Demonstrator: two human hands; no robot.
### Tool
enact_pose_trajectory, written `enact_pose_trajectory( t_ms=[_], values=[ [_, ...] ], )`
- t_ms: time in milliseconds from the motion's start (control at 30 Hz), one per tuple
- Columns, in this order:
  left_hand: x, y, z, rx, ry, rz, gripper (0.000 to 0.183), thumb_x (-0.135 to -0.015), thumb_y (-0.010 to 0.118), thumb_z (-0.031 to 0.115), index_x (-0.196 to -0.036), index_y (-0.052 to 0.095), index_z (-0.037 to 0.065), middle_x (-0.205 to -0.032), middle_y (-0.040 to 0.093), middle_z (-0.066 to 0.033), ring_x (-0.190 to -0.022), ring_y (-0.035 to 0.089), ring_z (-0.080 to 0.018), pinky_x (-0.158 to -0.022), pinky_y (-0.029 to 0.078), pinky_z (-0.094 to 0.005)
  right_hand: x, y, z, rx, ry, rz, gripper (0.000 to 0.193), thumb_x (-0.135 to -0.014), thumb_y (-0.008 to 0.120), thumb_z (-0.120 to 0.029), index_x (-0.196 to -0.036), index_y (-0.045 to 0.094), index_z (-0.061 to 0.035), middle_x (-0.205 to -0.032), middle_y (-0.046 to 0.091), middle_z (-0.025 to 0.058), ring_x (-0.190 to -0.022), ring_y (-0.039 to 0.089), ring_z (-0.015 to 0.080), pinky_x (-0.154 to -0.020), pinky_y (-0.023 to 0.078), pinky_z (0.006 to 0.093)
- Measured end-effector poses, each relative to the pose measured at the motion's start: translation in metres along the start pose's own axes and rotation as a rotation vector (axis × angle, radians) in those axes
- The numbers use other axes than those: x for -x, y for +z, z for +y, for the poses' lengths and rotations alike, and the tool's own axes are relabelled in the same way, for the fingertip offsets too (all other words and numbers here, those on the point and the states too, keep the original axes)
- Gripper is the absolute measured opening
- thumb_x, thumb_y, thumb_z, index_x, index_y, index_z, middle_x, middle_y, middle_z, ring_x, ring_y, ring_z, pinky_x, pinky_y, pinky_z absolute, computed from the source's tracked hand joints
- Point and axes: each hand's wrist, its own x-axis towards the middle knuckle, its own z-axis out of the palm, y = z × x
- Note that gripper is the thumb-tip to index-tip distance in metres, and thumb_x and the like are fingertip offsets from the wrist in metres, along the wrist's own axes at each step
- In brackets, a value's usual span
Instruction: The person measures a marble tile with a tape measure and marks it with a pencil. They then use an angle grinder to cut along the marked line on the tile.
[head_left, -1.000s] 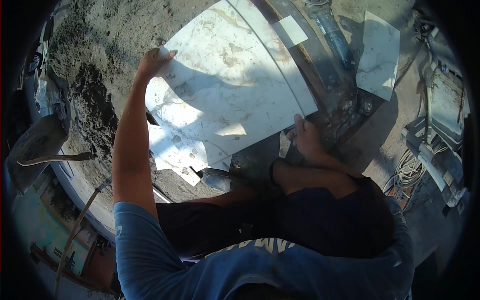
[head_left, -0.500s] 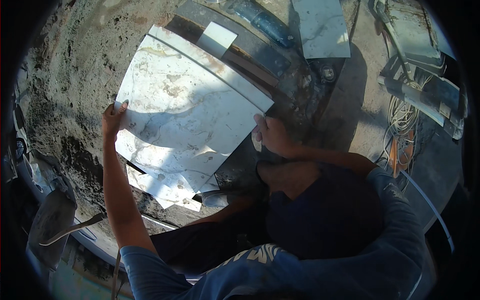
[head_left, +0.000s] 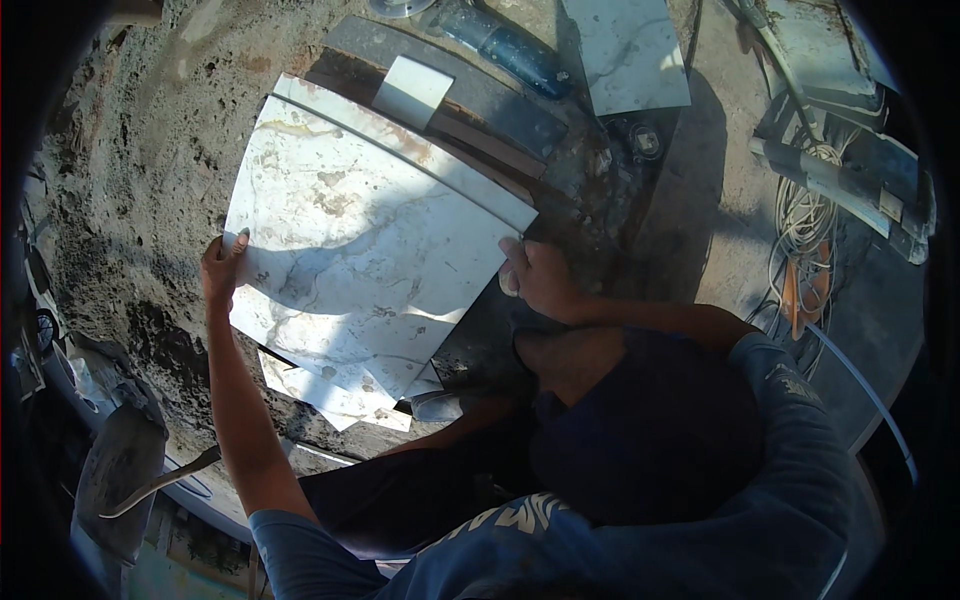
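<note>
A large white tile [head_left: 350, 215] with grey marbling and brown smears lies in front of me, partly in shade. My left hand [head_left: 222, 265] grips its left edge, thumb on top. At the right edge, my right hand [head_left: 540, 275] is closed on the tile near its far right corner; its lower fingers are partly hidden. Along the far side runs a narrow white strip [head_left: 400, 140], parted from the large tile by a dark line. Smaller white tile pieces [head_left: 325, 390] stick out from beneath the near edge.
A small white offcut [head_left: 413, 92] rests on dark boards [head_left: 470, 95] beyond the tile. A dark glassy bottle [head_left: 505, 50] lies farther back, beside another marbled tile [head_left: 630, 55]. Coiled cable [head_left: 808, 205] lies at right, and a hoe-like tool [head_left: 125, 480] at lower left.
The whole view has shifted slightly. Both hands keep their hold on the tile's edges, and the tile shows little movement against the things around it.
</note>
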Motion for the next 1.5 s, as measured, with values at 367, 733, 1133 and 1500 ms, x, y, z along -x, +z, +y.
enact_pose_trajectory(
  t_ms=[367, 733, 1133, 1500],
  values=[
    [-0.029, -0.015, 0.004, -0.077, 0.102, -0.191, 0.063, -0.084, 0.077, 0.059, -0.107, 0.071, 0.001, -0.087, 0.067, -0.0076, -0.082, 0.058, -0.0163, -0.075, 0.049, -0.0338, 0.000, 0.000, 0.004, -0.021, -0.010, -0.051, 0.063, -0.106, 0.046, -0.051, -0.079, 0.066, 0.0024, -0.057, 0.062, 0.0070, -0.051, 0.061, 0.0167, -0.056, 0.049, 0.0334],
    [-0.051, 0.033, 0.102, 0.174, 0.319, -0.042, 0.071, -0.085, 0.079, 0.055, -0.125, 0.065, -0.002, -0.103, 0.072, -0.0140, -0.093, 0.065, -0.0208, -0.086, 0.053, -0.0367, 0.000, -0.001, 0.003, -0.006, 0.044, -0.074, 0.060, -0.105, 0.046, -0.049, -0.080, 0.066, 0.0017, -0.061, 0.063, 0.0071, -0.059, 0.063, 0.0199, -0.064, 0.050, 0.0350],
    [-0.046, 0.044, 0.128, 0.409, 0.110, -0.134, 0.060, -0.083, 0.086, 0.026, -0.132, 0.065, -0.002, -0.105, 0.071, -0.0064, -0.087, 0.063, -0.0132, -0.077, 0.054, -0.0311, -0.001, -0.007, 0.001, 0.012, 0.042, -0.094, 0.063, -0.104, 0.047, -0.053, -0.082, 0.069, 0.0021, -0.061, 0.065, 0.0094, -0.058, 0.065, 0.0201, -0.062, 0.051, 0.0356],
    [-0.056, 0.043, 0.130, 0.366, 0.108, -0.135, 0.052, -0.089, 0.081, 0.022, -0.132, 0.065, -0.001, -0.106, 0.070, -0.0031, -0.089, 0.061, -0.0109, -0.078, 0.052, -0.0291, 0.001, -0.005, -0.004, -0.067, 0.035, -0.049, 0.061, -0.105, 0.048, -0.050, -0.079, 0.068, 0.0015, -0.061, 0.064, 0.0082, -0.056, 0.064, 0.0188, -0.058, 0.050, 0.0351]
  ],
)
